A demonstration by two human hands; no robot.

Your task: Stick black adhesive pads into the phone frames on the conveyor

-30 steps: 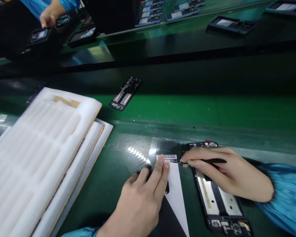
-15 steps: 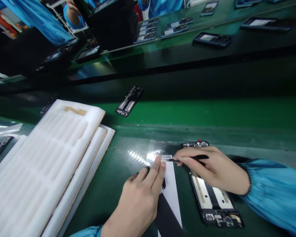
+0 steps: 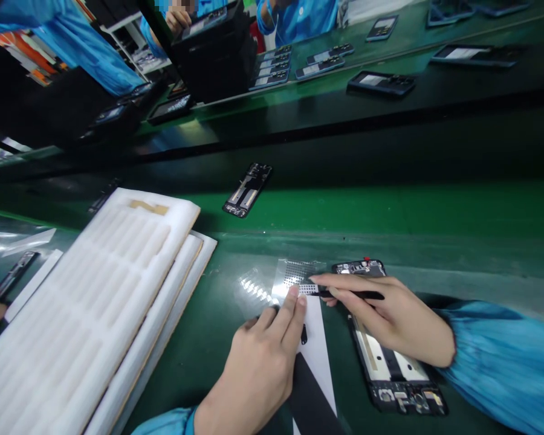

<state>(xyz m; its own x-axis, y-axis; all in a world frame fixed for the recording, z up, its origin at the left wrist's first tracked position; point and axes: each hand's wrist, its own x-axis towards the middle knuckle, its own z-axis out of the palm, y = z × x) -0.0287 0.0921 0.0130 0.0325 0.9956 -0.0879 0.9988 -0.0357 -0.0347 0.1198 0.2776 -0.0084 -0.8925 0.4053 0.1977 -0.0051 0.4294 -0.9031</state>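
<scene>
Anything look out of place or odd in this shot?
One thing stands out: a phone frame lies alone and diagonal on the green belt. It looks odd because the phones on the far bench sit in neat, squared rows.

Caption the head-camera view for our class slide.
Right hand holds black tweezers on a perforated sheet; left hand presses it.
</scene>
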